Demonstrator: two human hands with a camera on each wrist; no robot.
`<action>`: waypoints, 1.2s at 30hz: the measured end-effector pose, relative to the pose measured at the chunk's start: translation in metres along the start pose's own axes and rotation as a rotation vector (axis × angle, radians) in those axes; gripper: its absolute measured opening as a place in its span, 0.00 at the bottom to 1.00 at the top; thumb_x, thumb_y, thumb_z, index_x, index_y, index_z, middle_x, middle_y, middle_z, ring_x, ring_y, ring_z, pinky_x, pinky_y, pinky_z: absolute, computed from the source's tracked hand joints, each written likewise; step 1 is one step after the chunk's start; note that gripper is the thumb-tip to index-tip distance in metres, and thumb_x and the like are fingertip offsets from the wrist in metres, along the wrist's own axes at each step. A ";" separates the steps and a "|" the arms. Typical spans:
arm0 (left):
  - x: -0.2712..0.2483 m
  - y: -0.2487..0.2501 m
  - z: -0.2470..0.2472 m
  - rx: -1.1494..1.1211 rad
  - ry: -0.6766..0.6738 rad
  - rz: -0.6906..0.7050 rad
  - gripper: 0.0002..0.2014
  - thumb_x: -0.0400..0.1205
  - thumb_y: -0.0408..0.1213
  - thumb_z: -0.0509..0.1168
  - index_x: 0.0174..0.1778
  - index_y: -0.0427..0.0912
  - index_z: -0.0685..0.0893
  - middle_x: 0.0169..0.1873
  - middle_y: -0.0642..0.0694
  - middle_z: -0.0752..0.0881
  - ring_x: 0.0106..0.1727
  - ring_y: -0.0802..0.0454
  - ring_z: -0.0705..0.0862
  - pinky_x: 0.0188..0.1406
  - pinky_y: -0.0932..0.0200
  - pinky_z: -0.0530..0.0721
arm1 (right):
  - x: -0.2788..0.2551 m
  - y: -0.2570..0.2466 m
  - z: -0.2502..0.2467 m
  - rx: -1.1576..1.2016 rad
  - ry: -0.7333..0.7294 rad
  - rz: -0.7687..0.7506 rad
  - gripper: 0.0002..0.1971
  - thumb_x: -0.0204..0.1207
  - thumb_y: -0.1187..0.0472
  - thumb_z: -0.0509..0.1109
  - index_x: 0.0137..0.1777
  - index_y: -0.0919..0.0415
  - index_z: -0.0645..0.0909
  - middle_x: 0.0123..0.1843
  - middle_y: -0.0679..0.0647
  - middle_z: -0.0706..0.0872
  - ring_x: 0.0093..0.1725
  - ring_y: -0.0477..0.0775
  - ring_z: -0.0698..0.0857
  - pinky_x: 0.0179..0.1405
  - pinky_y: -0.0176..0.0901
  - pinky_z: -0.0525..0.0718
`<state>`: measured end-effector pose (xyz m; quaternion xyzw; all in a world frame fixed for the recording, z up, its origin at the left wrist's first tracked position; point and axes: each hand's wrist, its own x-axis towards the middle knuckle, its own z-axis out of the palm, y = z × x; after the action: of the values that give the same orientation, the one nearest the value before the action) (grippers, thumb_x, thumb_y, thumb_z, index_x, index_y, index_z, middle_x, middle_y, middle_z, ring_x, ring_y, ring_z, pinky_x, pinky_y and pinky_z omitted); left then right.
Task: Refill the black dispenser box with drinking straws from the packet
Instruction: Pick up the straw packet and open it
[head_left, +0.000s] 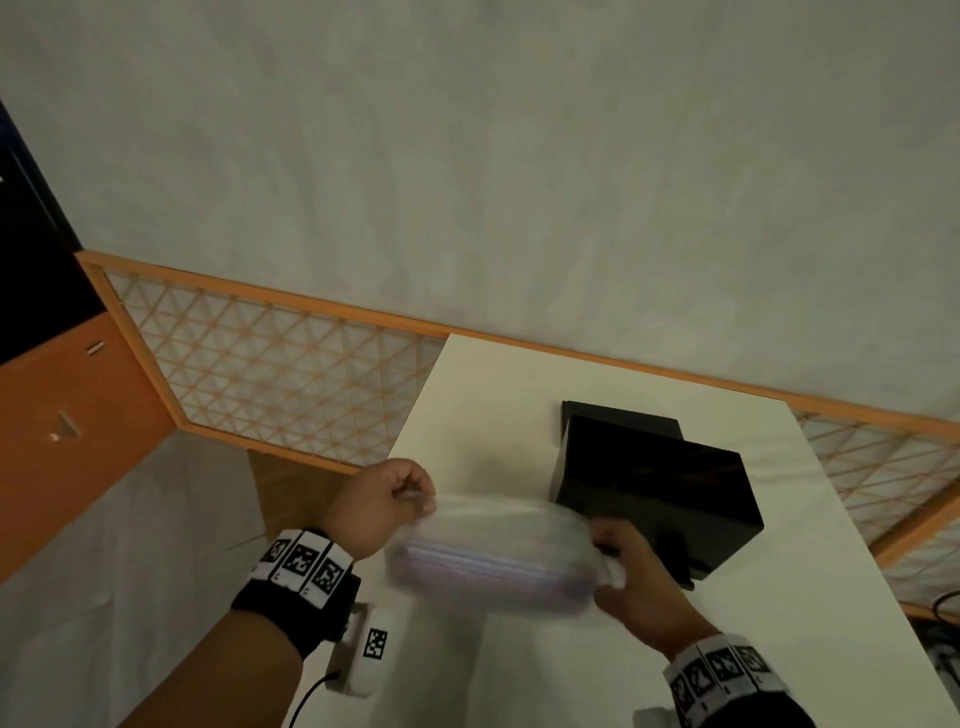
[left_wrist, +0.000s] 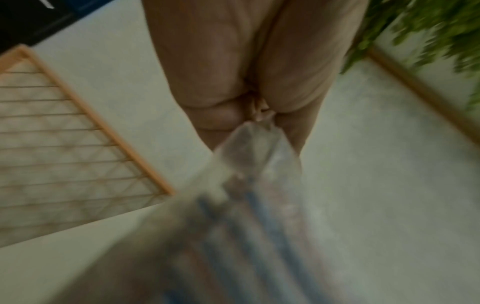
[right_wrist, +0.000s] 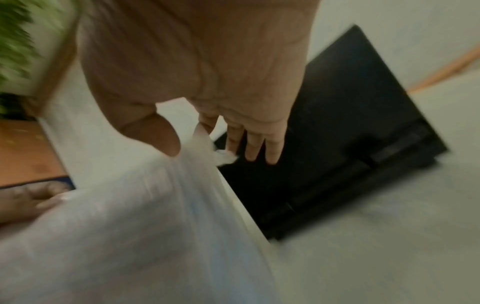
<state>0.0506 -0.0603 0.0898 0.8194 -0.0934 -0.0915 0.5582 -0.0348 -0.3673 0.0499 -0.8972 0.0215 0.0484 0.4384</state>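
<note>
I have the packet of straws (head_left: 491, 558) stretched between my two hands just above the desk (head_left: 519, 675), its long axis running left to right across me. My left hand (head_left: 387, 501) pinches the plastic at the left end with curled fingers; my right hand (head_left: 631, 569) pinches the bunched plastic at the right end between thumb and forefinger, the other fingers (right_wrist: 262, 148) hanging straight. The black dispenser box (head_left: 657, 488) stands on the desk just beyond and to the right of the packet, so my right hand is the nearer one, almost against its front face. For the refill, the packet's right end is the one that must open and swing toward the box.

The packet is clear, soft film, motion-blurred in every view; through it I make out a bundle of pale straws with what look like bluish and pinkish stripes, lying lengthwise. I judge it not yet opened. The box looks glossy, its lid seemingly shut.
</note>
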 end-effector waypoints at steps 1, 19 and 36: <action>-0.002 0.013 0.002 -0.011 0.000 0.065 0.08 0.73 0.23 0.72 0.35 0.40 0.83 0.27 0.52 0.86 0.31 0.65 0.82 0.36 0.71 0.80 | 0.001 -0.012 -0.006 -0.026 0.051 -0.074 0.29 0.62 0.66 0.74 0.58 0.40 0.69 0.65 0.45 0.75 0.66 0.49 0.76 0.66 0.48 0.78; -0.012 0.081 0.002 0.098 -0.308 0.212 0.06 0.78 0.38 0.71 0.46 0.52 0.82 0.30 0.53 0.82 0.34 0.52 0.76 0.38 0.56 0.75 | 0.032 -0.129 -0.007 -0.089 0.017 -0.500 0.07 0.71 0.61 0.76 0.39 0.57 0.80 0.35 0.40 0.80 0.36 0.39 0.79 0.37 0.25 0.74; -0.020 0.115 0.010 1.030 -0.256 0.559 0.06 0.82 0.34 0.58 0.49 0.42 0.80 0.37 0.52 0.72 0.41 0.52 0.73 0.35 0.62 0.66 | 0.021 -0.141 -0.009 -0.288 -0.034 -0.610 0.07 0.73 0.60 0.74 0.48 0.61 0.87 0.45 0.55 0.86 0.43 0.42 0.76 0.41 0.23 0.69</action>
<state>0.0230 -0.1056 0.1945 0.9113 -0.4042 0.0178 0.0763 -0.0024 -0.2875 0.1634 -0.9142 -0.2621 -0.0677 0.3017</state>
